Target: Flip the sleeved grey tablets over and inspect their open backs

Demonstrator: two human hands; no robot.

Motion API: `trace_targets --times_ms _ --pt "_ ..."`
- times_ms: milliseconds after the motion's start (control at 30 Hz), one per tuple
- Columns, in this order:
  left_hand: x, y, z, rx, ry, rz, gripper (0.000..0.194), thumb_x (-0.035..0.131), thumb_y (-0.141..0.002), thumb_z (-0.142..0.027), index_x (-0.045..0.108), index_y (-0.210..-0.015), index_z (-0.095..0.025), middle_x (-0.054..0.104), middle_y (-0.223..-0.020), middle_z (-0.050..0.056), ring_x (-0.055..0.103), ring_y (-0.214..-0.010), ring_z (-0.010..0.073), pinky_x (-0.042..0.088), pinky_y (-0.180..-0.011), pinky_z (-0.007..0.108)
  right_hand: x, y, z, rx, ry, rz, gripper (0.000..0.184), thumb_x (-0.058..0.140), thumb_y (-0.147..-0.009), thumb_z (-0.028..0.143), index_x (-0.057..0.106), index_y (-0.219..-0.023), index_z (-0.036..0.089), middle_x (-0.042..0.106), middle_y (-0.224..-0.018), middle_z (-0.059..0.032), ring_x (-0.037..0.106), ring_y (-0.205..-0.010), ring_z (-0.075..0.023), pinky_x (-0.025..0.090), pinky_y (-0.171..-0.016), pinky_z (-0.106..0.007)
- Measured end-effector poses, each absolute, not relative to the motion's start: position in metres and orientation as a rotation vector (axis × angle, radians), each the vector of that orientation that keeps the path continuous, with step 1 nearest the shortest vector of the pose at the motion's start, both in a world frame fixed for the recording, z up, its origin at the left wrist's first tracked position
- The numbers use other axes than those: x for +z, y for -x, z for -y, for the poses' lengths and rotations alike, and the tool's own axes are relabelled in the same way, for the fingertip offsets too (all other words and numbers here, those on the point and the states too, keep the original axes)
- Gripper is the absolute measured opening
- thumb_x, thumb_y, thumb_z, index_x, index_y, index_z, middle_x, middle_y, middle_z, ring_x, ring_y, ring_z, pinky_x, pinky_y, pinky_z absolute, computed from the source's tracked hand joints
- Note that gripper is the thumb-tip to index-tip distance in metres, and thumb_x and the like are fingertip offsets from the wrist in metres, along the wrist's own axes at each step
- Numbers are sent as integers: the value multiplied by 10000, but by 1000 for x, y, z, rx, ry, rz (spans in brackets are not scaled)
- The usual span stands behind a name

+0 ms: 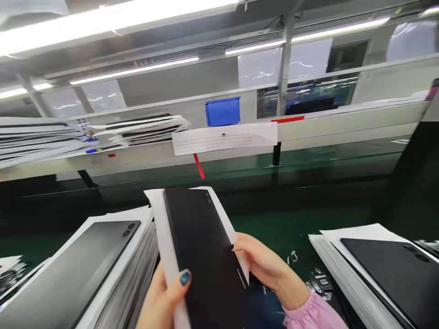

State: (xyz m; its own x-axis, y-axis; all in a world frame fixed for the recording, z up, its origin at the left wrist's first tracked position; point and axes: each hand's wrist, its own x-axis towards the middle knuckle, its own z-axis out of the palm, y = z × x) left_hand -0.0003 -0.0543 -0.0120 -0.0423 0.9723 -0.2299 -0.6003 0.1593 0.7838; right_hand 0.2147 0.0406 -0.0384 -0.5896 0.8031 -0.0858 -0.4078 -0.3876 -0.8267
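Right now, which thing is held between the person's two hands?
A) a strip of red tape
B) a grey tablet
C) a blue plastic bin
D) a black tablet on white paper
D: the left hand and right hand both hold the black tablet at its edges, backed by white paper.

Count is standing as follows: two hands (264,265) are gripping one black tablet (202,256), and one white paper sheet (159,228) is lying under it. Two further tablets are resting on two stacks: one grey tablet (68,269) on the left stack (137,278), one black tablet (387,278) on the right stack (350,288). The far shelf (343,132) is carrying one blue plastic bin (222,111), two paper piles (37,139) and two red tape strips (288,119).
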Motion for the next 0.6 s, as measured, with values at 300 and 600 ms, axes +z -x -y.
trace_targets --times_ms 300,600 --pt "-34 -36 53 1490 -628 -1035 362 813 -790 -197 763 -1140 -276 754 -1252 -15 320 -1491 241 301 -1184 263 -78 -188 -49 2041 761 1027 189 746 -638 246 573 -611 174 542 -529 60 489 -468 -94 373 -481 -207" --pt "-26 -41 58 1539 -742 -1076 375 848 -754 -295 780 -1121 -258 756 -1249 31 430 -1437 303 365 -1156 301 -68 -190 -48 1884 820 1054 78 673 -639 238 624 -626 178 588 -582 17 537 -536 -157 408 -506 -259"
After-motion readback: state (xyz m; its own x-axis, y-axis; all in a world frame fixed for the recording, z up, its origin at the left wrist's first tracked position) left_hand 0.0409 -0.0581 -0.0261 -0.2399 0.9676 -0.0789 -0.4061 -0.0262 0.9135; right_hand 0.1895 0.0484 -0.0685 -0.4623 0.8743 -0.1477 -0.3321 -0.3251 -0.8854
